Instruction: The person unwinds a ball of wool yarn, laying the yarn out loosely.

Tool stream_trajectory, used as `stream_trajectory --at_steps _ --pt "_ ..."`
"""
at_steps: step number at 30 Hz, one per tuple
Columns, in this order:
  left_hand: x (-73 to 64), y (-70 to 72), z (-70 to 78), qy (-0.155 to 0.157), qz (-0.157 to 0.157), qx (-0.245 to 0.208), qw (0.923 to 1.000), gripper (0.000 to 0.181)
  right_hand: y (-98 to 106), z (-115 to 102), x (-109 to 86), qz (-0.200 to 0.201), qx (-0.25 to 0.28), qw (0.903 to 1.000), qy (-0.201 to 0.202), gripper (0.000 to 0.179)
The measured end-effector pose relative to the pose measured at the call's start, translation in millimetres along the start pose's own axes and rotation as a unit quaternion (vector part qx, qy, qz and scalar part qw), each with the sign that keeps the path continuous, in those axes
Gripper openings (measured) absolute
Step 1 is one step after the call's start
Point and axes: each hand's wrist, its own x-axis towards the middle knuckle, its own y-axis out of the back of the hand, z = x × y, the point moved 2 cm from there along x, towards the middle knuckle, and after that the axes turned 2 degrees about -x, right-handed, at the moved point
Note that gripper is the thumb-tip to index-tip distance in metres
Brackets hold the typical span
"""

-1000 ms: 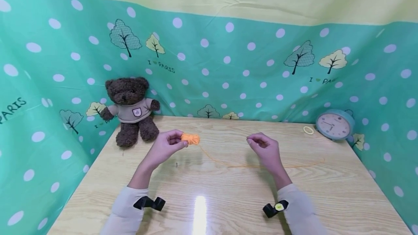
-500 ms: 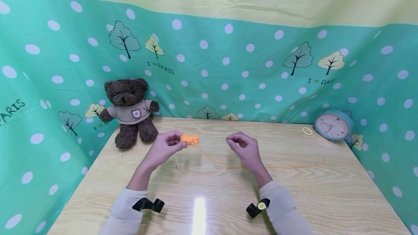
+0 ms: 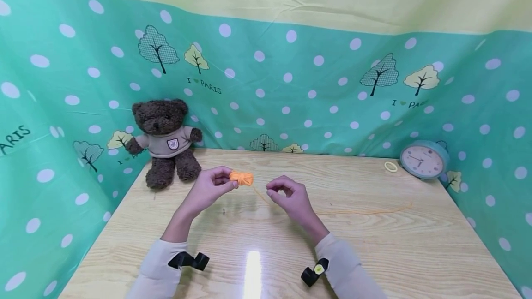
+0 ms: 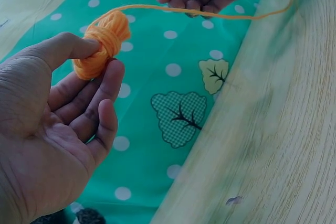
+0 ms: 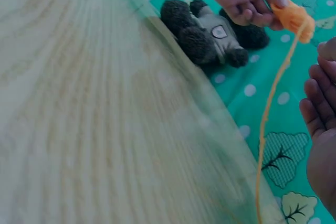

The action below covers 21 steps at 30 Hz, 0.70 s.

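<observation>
My left hand [image 3: 211,187] pinches a small bundle of orange yarn [image 3: 242,178] between thumb and fingertips, raised over the table. In the left wrist view the yarn is wound crosswise and tied round its middle. A loose yarn strand [image 4: 236,17] trails from the bundle and runs far to the right along the tabletop. To the right of the bundle is my right hand [image 3: 291,197], its fingers loosely bent. In the right wrist view that hand stays apart from the hanging strand, and nothing is seen in its grasp.
A brown teddy bear [image 3: 164,137] in a grey sweater sits at the back left of the wooden table [image 3: 374,243]. At the back right are a pale yellow ring [image 3: 391,167] and a teal alarm clock [image 3: 424,159]. A dotted green curtain [image 3: 287,96] hangs behind.
My right hand has moved left, from the right part of the table to close beside the yarn bundle. The left hand holds the bundle in the same spot.
</observation>
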Motion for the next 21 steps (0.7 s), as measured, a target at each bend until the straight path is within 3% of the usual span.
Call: stream_trajectory --at_steps 8,21 --pt "1.0 -2.5 -0.4 -0.007 -0.004 0.003 1.0 0.027 -13.6 1.6 -3.0 -0.033 -0.007 0.9994 0.001 0.014" --pt "0.6 -6.1 -1.3 -0.006 -0.013 -0.001 0.9999 0.029 -21.2 5.0 -5.5 -0.03 -0.013 0.9995 0.002 0.009"
